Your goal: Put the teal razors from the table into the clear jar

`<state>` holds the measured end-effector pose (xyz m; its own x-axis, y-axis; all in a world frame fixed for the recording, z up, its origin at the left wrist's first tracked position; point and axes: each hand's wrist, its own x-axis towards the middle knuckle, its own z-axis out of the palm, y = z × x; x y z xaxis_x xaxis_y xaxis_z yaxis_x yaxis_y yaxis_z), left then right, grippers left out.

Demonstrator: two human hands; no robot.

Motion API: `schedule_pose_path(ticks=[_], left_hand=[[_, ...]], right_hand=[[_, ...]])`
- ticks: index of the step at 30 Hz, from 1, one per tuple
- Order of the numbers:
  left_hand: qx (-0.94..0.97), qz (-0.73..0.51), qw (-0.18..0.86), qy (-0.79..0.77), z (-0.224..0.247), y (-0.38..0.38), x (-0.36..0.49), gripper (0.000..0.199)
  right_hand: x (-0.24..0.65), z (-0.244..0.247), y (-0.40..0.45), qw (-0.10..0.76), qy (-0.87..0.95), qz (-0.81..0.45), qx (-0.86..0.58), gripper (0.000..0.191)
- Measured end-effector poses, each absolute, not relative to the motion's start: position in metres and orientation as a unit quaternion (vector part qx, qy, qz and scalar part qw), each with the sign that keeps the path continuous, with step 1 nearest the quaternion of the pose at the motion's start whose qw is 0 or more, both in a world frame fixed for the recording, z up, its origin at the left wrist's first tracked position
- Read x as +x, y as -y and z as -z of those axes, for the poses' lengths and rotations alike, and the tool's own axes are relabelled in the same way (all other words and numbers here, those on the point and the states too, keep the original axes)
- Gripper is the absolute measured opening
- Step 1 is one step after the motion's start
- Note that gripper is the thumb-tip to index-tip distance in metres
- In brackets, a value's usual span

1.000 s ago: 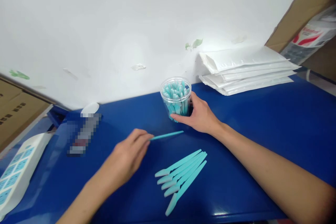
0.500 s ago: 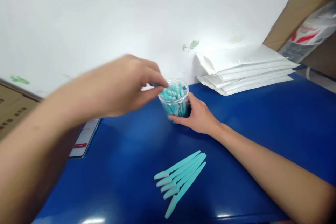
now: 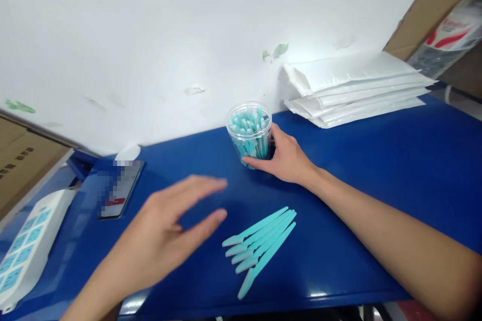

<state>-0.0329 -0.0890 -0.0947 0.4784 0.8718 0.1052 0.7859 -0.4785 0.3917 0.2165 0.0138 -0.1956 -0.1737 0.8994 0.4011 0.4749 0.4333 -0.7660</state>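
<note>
A clear plastic jar (image 3: 249, 135) packed with turquoise eyebrow razors (image 3: 248, 120) stands upright on the blue table. My right hand (image 3: 288, 155) wraps round its right side, thumb across the front. Several more turquoise eyebrow razors (image 3: 259, 248) lie fanned out on the table in front of the jar, blades toward the lower left. My left hand (image 3: 169, 225) hovers to the left of these, slightly blurred, thumb and fingers apart with nothing between them.
A stack of white padded envelopes (image 3: 357, 90) lies at the back right, by a bottle (image 3: 450, 35) and cardboard. At left are a phone (image 3: 122, 188), a white round object (image 3: 128, 153), a power strip (image 3: 35, 246) and a cardboard box (image 3: 26, 160). A white wall (image 3: 169, 35) stands behind.
My left hand has moved down from the jar's rim toward the front and its fingers have spread. My right hand still holds the jar. The view has shifted slightly.
</note>
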Motion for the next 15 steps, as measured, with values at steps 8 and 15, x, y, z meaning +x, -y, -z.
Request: schedule_pose_path(ticks=[8, 15], left_hand=[[0.802, -0.014, 0.283, -0.526, 0.148, 0.111, -0.040, 0.021], [0.802, -0.075, 0.276, -0.524, 0.161, 0.107, -0.043, 0.020]], right_hand=[[0.217, 0.198, -0.014, 0.431, 0.727, -0.245, -0.476, 0.062], [0.216, 0.198, -0.013, 0.434, 0.725, -0.244, -0.476, 0.067]])
